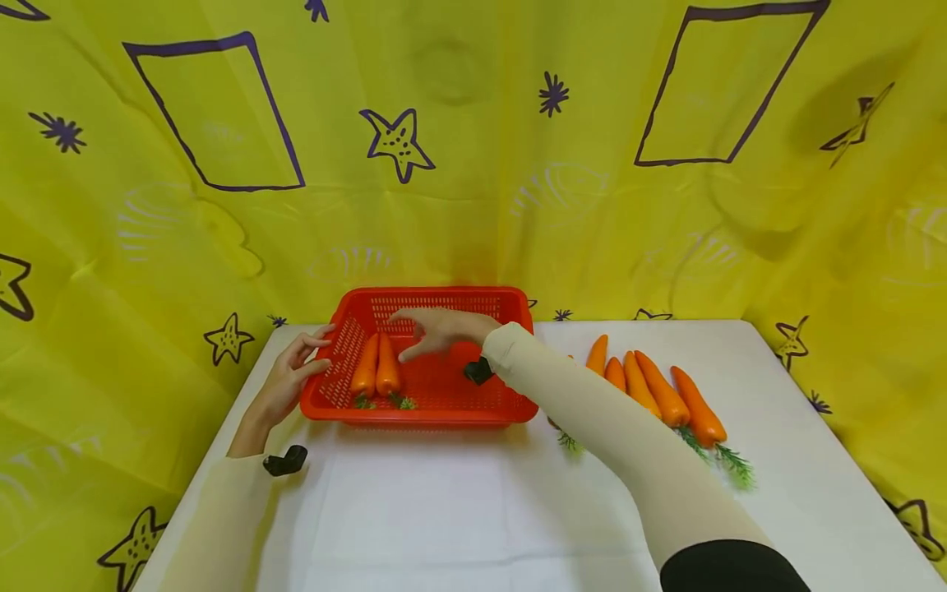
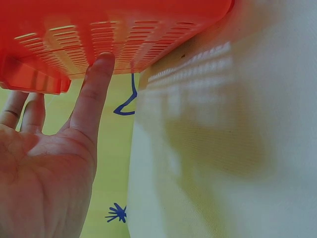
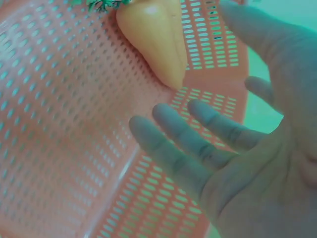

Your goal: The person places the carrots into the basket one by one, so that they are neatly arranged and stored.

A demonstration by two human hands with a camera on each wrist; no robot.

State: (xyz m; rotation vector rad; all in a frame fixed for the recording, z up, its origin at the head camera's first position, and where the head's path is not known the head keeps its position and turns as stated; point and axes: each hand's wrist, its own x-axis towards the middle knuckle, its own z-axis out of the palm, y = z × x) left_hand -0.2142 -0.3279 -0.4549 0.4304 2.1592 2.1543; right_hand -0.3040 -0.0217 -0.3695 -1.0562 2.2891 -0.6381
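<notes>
A red perforated plastic basket (image 1: 444, 416) stands at the back of the white table. Two orange carrots (image 1: 388, 370) with green tops lie side by side in its left part. At the left rim, my left hand (image 1: 284, 382) holds the basket; in the left wrist view the thumb (image 2: 94, 94) lies against the slotted outer wall. Over the middle of the basket hovers my right hand (image 1: 444, 330), fingers spread and slightly bent, with nothing in it. In the right wrist view, the carrots (image 3: 153, 42) are apart from the fingertips (image 3: 141, 126).
Several more carrots (image 1: 666, 399) with leafy tops lie on the white table (image 1: 414, 510) right of the basket, partly hidden by my right sleeve (image 1: 592, 419). A yellow patterned curtain (image 1: 473, 222) encloses the table's back and sides.
</notes>
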